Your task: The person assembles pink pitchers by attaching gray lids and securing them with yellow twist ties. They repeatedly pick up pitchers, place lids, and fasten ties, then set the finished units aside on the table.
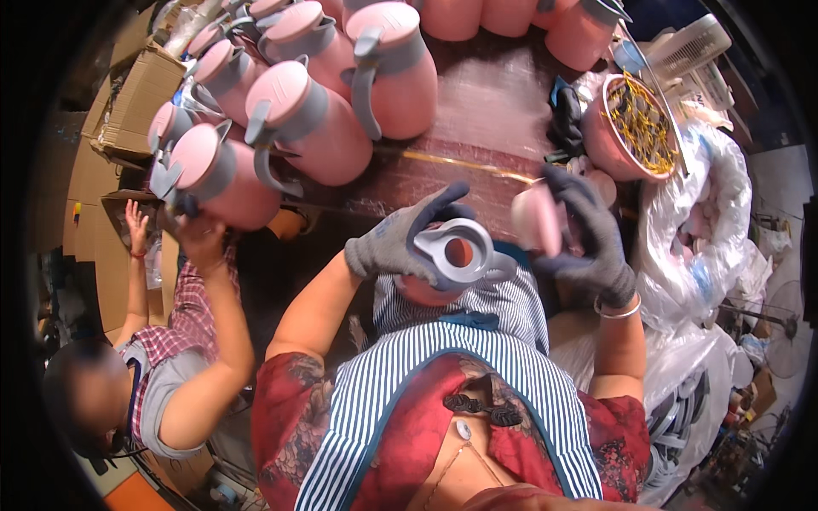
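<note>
My left hand [399, 243], in a grey glove, is wrapped round a pink jug [464, 272] with a grey collar, spout and handle. The jug is held close to my striped apron, and its round mouth is uncovered. To its right, my gloved right hand [596, 247] grips a pink lid [537, 221], which is smeared by motion. The lid is apart from the jug. Beyond my hands, the edge of a dark red table [477, 175] runs across, with several lidded pink jugs [319, 128] standing on its left part.
More pink bodies [452, 17] stand at the table's far side. A pink bucket [618, 136] of yellow-tied pieces is at the right, near plastic bags [703, 230] and a white fan-like device [694, 47]. On the left, a co-worker's hand [200, 234] is by a jug, near cardboard boxes [141, 102].
</note>
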